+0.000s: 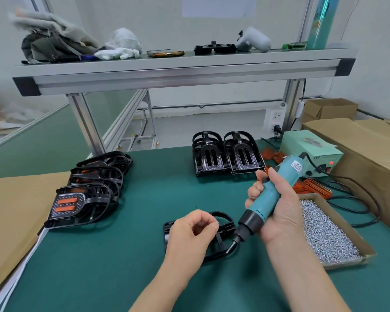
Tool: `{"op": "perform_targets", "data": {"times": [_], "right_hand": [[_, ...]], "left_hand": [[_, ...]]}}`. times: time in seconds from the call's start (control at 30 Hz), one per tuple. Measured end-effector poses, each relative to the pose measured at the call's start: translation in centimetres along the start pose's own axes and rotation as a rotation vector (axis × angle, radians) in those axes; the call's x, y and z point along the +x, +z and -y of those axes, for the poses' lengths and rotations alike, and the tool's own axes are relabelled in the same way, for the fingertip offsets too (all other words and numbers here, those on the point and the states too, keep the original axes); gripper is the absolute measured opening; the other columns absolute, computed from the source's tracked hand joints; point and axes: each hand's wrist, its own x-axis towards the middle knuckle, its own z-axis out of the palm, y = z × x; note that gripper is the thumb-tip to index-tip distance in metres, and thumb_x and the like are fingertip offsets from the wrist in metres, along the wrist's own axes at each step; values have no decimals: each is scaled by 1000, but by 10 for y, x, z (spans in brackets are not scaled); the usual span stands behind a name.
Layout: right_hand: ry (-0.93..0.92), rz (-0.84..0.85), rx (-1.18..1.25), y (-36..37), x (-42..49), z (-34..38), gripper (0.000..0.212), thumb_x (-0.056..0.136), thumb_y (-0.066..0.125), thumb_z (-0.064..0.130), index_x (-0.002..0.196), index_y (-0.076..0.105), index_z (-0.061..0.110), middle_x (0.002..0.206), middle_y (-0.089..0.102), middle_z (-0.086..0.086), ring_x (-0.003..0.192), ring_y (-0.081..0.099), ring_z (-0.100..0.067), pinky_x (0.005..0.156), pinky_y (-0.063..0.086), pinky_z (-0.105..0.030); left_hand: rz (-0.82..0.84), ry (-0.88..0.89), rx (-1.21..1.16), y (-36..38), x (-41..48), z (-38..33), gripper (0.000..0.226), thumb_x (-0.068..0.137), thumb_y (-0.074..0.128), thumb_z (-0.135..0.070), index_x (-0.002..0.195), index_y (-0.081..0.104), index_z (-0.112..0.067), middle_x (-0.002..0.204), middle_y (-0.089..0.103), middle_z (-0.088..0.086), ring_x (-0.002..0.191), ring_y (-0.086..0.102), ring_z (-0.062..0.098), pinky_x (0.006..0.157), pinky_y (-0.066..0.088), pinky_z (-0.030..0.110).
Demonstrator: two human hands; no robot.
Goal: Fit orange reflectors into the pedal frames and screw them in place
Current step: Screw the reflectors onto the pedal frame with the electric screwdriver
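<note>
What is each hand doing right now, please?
Left hand: fingers pinch what looks like a small screw.
Right hand: grips the teal screwdriver.

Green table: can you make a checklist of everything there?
Surface: green mat table.
Job's things: black plastic pedal frame under the hands; stacked black pedals with orange reflectors left; two empty black frames behind; loose orange reflectors and cardboard tray of silver screws right.
Clutter: grey rags, brown phone on aluminium shelf.
Hands: left hand curled over the frame, pinch unclear; right hand grips teal electric screwdriver.
Cables: black cables run to pale green power box.
Surroundings: brown cardboard boxes, white wall.
</note>
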Motion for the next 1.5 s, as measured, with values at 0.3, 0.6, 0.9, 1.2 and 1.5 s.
{"op": "perform_targets", "data": {"times": [0.3, 0.6, 0.9, 1.2, 1.5], "right_hand": [[-144, -151, -8, 18, 10, 0, 16, 89, 69, 26, 81, 58, 20, 61, 53, 6, 49, 50, -7, 51, 41, -20], [-220, -235, -1, 23, 18, -12, 24, 86, 75, 20, 100, 56, 14, 67, 53, 2, 52, 51, -9, 48, 48, -18], [-241, -265, -50, 20, 21, -18, 25, 85, 75, 21, 101, 57, 13, 64, 54, 2, 49, 53, -9, 47, 48, -18], [-231, -301, -41, 18, 21, -19, 27, 83, 76, 21, 103, 59, 14, 61, 55, 4, 48, 53, -8, 48, 49, -17], [-223, -303, -44, 19, 21, -24, 18, 84, 76, 20, 93, 61, 17, 57, 58, 9, 45, 55, -5, 45, 48, -17]], "left_hand": [[57, 16, 35, -5, -9, -4, 23, 92, 64, -12, 74, 66, -26, 68, 64, -9, 66, 54, 8, 67, 44, 19], [29, 20, -24, -6, -8, -3, 28, 91, 63, -1, 70, 65, -19, 68, 67, -1, 64, 58, 9, 65, 45, 16], [-5, -5, 6, -11, -7, 1, 25, 92, 63, -7, 73, 65, -23, 71, 68, 4, 66, 56, 10, 64, 47, 25], [-33, 14, 62, -12, -6, 6, 21, 89, 67, -11, 73, 66, -24, 71, 68, 5, 63, 53, 12, 64, 45, 28], [-36, -2, 53, -11, -6, 11, 21, 89, 67, -12, 73, 66, -25, 66, 65, -3, 62, 52, 11, 63, 45, 26]]}}
